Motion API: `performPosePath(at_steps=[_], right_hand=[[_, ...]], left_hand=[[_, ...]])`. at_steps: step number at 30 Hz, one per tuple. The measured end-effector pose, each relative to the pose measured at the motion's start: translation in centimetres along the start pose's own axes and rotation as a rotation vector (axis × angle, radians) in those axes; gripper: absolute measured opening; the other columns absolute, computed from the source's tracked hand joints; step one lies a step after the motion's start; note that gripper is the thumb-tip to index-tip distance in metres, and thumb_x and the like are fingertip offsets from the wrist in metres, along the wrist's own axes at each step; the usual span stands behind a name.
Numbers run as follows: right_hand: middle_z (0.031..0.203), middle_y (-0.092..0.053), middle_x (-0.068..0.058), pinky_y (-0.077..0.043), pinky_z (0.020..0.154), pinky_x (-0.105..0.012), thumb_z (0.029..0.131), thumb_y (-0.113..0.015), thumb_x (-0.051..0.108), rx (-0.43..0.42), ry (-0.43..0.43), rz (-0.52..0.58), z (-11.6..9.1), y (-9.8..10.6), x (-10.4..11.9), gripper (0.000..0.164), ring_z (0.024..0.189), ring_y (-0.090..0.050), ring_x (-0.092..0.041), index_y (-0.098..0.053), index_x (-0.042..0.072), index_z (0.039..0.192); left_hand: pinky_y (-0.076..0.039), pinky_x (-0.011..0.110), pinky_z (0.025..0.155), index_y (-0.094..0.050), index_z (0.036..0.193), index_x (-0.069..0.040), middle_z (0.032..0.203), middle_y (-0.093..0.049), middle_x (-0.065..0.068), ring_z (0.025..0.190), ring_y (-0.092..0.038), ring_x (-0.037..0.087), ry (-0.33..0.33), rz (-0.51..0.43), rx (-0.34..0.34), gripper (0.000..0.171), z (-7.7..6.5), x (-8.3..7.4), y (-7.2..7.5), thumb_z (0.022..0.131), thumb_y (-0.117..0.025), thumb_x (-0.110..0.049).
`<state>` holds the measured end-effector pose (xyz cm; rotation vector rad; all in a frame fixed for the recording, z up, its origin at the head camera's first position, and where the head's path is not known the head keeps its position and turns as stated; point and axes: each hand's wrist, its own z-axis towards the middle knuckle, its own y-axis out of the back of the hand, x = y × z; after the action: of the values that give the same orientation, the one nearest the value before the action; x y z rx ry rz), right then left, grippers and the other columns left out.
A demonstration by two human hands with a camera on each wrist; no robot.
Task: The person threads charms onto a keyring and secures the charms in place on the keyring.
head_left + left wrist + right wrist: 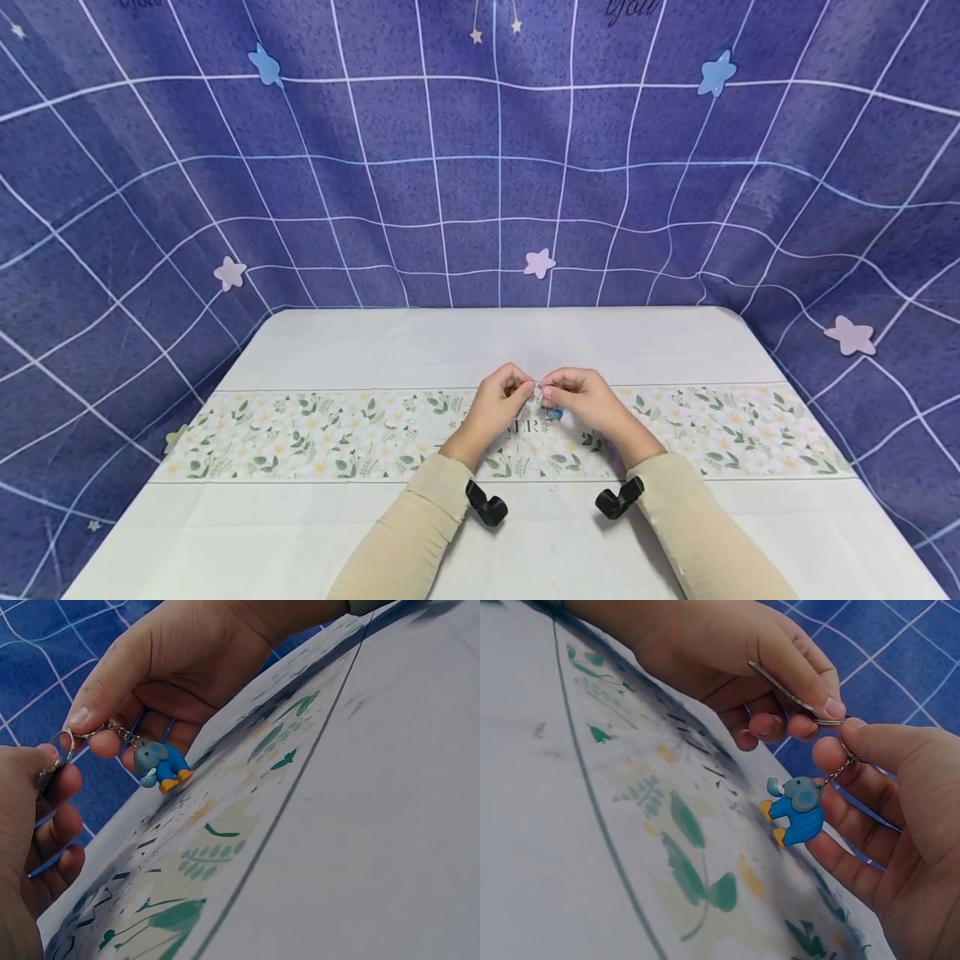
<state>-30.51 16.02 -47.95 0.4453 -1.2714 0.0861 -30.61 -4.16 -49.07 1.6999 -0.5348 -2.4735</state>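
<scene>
In the head view both hands meet over the printed band of the table. My right hand (900, 795) pinches the metal ring (847, 746) of a keychain between thumb and forefinger. From it, on a short chain (838, 772), hangs an elephant charm (795, 810), grey-headed with a blue body and yellow feet. Between thumb and forefinger my left hand (495, 408) holds a thin, key-like metal piece (784, 691), seen edge-on. Its inner end meets the ring right at the fingertips of both hands. The left wrist view shows the ring (71, 742) spanning the small gap between the two thumbs.
The white table (247, 533) carries a floral band with printed lettering across its middle. Behind and at the sides hangs a blue curtain (465, 192) with a white grid and stars. A black wrist mount (487, 505) sits on each sleeve.
</scene>
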Motion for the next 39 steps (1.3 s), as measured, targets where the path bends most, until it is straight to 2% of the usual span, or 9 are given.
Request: performPosePath(at_steps=[12, 23, 28, 31, 36, 39], right_hand=[[0.087, -0.073, -0.015, -0.056, 0.074, -0.026, 0.098, -0.066, 0.009, -0.006, -0.018, -0.031, 0.1, -0.6, -0.8, 0.017, 0.079, -0.067, -0.016, -0.072, -0.006, 0.104], [0.088, -0.073, -0.011, -0.057, 0.078, -0.026, 0.099, -0.065, 0.010, 0.010, -0.050, -0.034, 0.0, -0.6, -1.3, 0.017, 0.082, -0.069, -0.016, -0.072, -0.005, 0.106], [0.086, -0.073, -0.010, -0.056, 0.076, -0.025, 0.099, -0.065, 0.007, 0.004, -0.028, -0.029, -0.1, -0.6, -1.4, 0.016, 0.079, -0.069, -0.014, -0.071, -0.006, 0.104], [0.086, -0.073, -0.011, -0.056, 0.076, -0.025, 0.098, -0.065, 0.006, -0.002, -0.024, -0.027, -0.1, -0.8, -1.5, 0.015, 0.079, -0.069, -0.015, -0.071, -0.007, 0.103], [0.087, -0.073, -0.013, -0.056, 0.077, -0.025, 0.098, -0.066, 0.009, -0.011, -0.071, -0.022, -0.1, -1.1, -1.4, 0.016, 0.082, -0.069, -0.016, -0.072, -0.005, 0.103], [0.088, -0.073, -0.015, -0.056, 0.077, -0.025, 0.098, -0.066, 0.010, -0.015, -0.083, 0.001, -0.2, -1.1, -1.4, 0.018, 0.081, -0.068, -0.016, -0.072, -0.006, 0.103]], left_hand=[[-0.041, 0.023, 0.062, -0.059, 0.091, -0.016, 0.072, -0.057, -0.007, 0.066, -0.049, 0.009, -0.019, 0.198, 0.022, 0.012, -0.1, 0.5, -0.2, 0.102, -0.063, -0.020], [-0.041, 0.024, 0.061, -0.058, 0.091, -0.016, 0.073, -0.056, -0.007, 0.066, -0.048, 0.009, -0.007, 0.218, 0.042, 0.013, -0.1, 0.5, -0.3, 0.102, -0.062, -0.020], [-0.040, 0.024, 0.061, -0.059, 0.091, -0.018, 0.073, -0.057, -0.008, 0.066, -0.048, 0.009, 0.005, 0.238, 0.035, 0.012, -0.1, 0.5, -0.4, 0.102, -0.062, -0.021], [-0.041, 0.024, 0.060, -0.059, 0.091, -0.017, 0.072, -0.056, -0.008, 0.064, -0.048, 0.008, -0.008, 0.267, 0.028, 0.011, -0.1, 0.6, -0.4, 0.102, -0.063, -0.020], [-0.040, 0.024, 0.058, -0.060, 0.089, -0.017, 0.070, -0.055, -0.008, 0.061, -0.046, 0.007, -0.044, 0.329, 0.018, 0.013, -0.2, 0.4, -0.5, 0.101, -0.064, -0.020], [-0.040, 0.023, 0.057, -0.060, 0.090, -0.017, 0.071, -0.056, -0.008, 0.061, -0.046, 0.007, -0.055, 0.326, 0.019, 0.013, -0.3, 0.2, -0.5, 0.101, -0.064, -0.021]])
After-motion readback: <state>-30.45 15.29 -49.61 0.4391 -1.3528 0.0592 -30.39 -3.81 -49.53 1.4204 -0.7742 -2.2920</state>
